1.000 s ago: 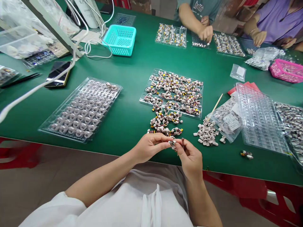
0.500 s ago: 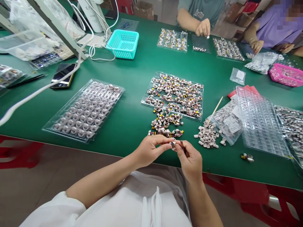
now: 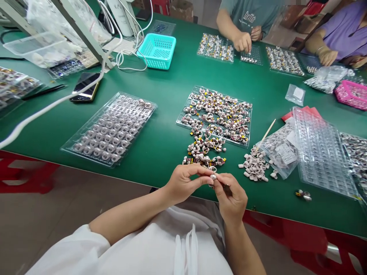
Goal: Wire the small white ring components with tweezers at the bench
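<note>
My left hand (image 3: 183, 183) and my right hand (image 3: 233, 196) meet at the table's near edge, both closed. Between their fingertips they pinch a small, shiny pale shell part (image 3: 213, 177); its exact kind is too small to make out. Something dark shows beneath the right fingers, mostly hidden. Just beyond my hands lies a loose heap of pale ring-shaped parts (image 3: 205, 147) with yellow and dark bits. Behind it is a clear tray (image 3: 183, 121) full of similar parts. To the right of my hands sits a pile of small pale caps (image 3: 254, 168).
A clear tray (image 3: 69, 147) with rows of pale parts lies left, near a phone (image 3: 86, 87) and a white cable (image 3: 57, 103). A turquoise basket (image 3: 157, 53) stands farther back. Right are a plastic bag (image 3: 279, 147) and clear trays (image 3: 323, 152). Two people sit opposite.
My hands have turned the small part, so a smooth pale face now shows between the fingertips. The whole view has shifted slightly. Across the table, one person's hand has lowered to a tray.
</note>
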`<state>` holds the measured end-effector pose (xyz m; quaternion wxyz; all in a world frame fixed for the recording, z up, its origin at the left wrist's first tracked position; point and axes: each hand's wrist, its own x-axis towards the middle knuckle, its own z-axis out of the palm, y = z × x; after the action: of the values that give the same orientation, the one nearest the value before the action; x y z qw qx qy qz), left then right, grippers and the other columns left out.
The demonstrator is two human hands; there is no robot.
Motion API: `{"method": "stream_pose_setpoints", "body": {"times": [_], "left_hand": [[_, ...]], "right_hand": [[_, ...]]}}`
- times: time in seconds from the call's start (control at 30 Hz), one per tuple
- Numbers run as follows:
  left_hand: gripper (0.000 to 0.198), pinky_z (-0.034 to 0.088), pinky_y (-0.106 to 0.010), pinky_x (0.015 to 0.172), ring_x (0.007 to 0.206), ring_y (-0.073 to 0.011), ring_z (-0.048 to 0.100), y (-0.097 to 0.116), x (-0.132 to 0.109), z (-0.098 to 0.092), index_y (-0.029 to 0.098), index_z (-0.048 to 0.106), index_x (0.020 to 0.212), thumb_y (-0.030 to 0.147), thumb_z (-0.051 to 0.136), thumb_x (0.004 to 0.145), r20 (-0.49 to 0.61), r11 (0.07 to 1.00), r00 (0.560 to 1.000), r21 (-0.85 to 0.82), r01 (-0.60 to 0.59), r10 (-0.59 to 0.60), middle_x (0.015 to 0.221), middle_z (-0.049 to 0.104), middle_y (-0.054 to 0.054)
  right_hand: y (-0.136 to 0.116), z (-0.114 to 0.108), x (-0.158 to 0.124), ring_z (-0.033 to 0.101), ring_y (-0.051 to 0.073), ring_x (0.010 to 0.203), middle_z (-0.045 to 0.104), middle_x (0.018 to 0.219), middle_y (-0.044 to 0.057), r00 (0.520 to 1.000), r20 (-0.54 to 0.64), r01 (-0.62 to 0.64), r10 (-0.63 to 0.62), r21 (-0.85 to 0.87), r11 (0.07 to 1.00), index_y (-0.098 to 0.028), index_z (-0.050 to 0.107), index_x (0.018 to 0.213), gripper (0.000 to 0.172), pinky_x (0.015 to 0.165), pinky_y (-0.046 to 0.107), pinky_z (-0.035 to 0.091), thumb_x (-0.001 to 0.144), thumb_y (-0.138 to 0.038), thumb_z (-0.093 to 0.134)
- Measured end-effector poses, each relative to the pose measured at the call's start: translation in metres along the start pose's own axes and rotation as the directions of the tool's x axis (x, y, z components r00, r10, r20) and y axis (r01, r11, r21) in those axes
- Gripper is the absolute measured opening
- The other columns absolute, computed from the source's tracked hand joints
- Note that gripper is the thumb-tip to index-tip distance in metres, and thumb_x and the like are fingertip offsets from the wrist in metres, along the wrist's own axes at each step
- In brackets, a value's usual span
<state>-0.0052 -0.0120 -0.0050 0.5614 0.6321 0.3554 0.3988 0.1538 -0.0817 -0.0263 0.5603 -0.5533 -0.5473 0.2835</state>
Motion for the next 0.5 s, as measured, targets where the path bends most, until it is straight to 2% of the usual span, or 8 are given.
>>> {"method": "stream_pose_setpoints", "body": {"times": [0.1,0.27,0.5], "left_hand": [[0.017,0.056,-0.025,0.071,0.075,-0.0180,0.073,0.003,0.000,-0.002,0.016,0.079,0.092,0.028,0.075,0.082,0.025,0.998,0.999,0.038,-0.045,0.044,0.085,0.079,-0.008],[0.015,0.056,-0.025,0.073,0.077,-0.0175,0.072,0.003,0.000,-0.005,0.015,0.078,0.096,0.023,0.071,0.085,0.049,0.996,0.996,0.048,-0.071,0.069,0.086,0.079,-0.008],[0.015,0.056,-0.027,0.074,0.077,-0.0180,0.071,0.002,-0.002,-0.006,0.016,0.077,0.098,0.023,0.068,0.088,0.053,0.995,0.994,0.046,-0.093,0.091,0.082,0.077,-0.008]], "right_hand": [[0.004,0.006,-0.004,0.066,0.018,0.081,0.069,0.093,0.005,0.999,-0.046,-0.015,0.017,0.044,0.999,-0.026,0.072,0.101,0.021,0.062,0.028,0.055,0.086,-0.012,0.067],[0.007,0.008,-0.003,0.066,0.018,0.082,0.068,0.094,0.004,0.998,-0.051,0.050,-0.047,0.056,0.997,-0.027,0.071,0.101,0.024,0.063,0.029,0.055,0.085,-0.010,0.068],[-0.005,-0.007,0.009,0.065,0.016,0.075,0.067,0.096,0.007,0.984,0.162,-0.083,0.080,0.012,0.996,-0.023,0.072,0.100,0.014,0.058,0.027,0.053,0.087,-0.021,0.067]]}}
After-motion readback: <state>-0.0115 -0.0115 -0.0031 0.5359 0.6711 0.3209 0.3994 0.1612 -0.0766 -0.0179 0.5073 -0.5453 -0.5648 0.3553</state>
